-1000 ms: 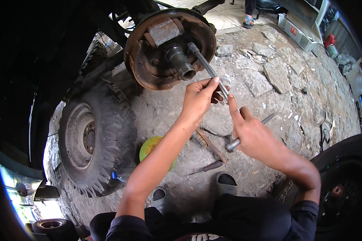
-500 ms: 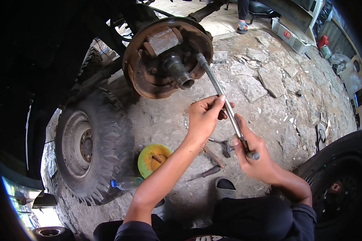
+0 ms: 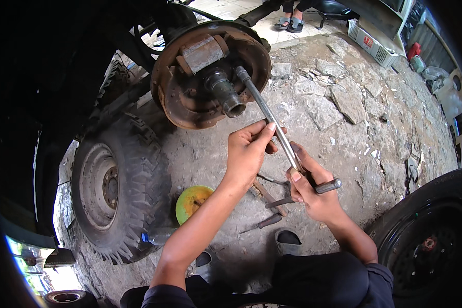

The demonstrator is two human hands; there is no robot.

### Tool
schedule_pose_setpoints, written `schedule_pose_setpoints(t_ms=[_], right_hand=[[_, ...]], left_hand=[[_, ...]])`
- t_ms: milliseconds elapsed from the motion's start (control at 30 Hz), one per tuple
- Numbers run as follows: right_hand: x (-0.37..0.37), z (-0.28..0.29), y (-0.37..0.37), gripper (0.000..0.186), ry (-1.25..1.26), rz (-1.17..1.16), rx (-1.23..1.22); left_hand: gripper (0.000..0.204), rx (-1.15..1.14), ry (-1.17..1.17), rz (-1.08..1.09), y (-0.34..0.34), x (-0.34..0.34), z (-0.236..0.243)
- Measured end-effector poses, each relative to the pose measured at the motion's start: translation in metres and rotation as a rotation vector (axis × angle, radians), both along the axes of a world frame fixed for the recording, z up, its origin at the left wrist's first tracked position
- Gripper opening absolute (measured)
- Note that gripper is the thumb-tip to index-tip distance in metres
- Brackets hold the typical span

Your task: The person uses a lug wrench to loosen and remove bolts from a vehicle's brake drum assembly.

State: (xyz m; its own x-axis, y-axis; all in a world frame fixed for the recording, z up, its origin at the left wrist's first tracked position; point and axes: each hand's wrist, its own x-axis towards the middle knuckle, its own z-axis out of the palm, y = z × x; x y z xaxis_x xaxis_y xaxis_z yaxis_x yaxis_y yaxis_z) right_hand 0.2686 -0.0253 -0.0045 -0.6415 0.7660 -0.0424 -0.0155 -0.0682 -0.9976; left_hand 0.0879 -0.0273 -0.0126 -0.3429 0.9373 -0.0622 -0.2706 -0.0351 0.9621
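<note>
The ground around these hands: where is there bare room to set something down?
Bare ground shows among the treaded tire, rusty brake plate, green bowl and left hand. It is crowded between the left forearm and right hand, where a brush and screwdriver lie.

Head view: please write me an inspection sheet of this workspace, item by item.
Surface: rough, dusty ground with flat stones.
Job's things: T-handle wrench, its far end at the rusty brake plate; contact unclear.
Clutter: green bowl, brush, screwdriver, bottle on the ground.
Hands: left hand grips the wrench's middle, right hand its handle end.
Cables: nothing seen clearly; upper left is dark.
Surroundings: treaded wheel at left, black wheel at right, another person's sandalled feet at top.
</note>
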Motion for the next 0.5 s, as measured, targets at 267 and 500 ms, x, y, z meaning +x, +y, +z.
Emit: schedule_pose_setpoints(t_ms=[267,500], right_hand=[[-0.01,0.009,0.006,0.051,0.119,-0.012,-0.163],[-0.005,0.009,0.015,0.076,-0.398,0.143,0.665]], left_hand=[[0.021,0.012,0.026,0.065,0.005,0.0,0.001],[0.028,-0.017,-0.01,-0.033,0.009,-0.006,-0.001]])
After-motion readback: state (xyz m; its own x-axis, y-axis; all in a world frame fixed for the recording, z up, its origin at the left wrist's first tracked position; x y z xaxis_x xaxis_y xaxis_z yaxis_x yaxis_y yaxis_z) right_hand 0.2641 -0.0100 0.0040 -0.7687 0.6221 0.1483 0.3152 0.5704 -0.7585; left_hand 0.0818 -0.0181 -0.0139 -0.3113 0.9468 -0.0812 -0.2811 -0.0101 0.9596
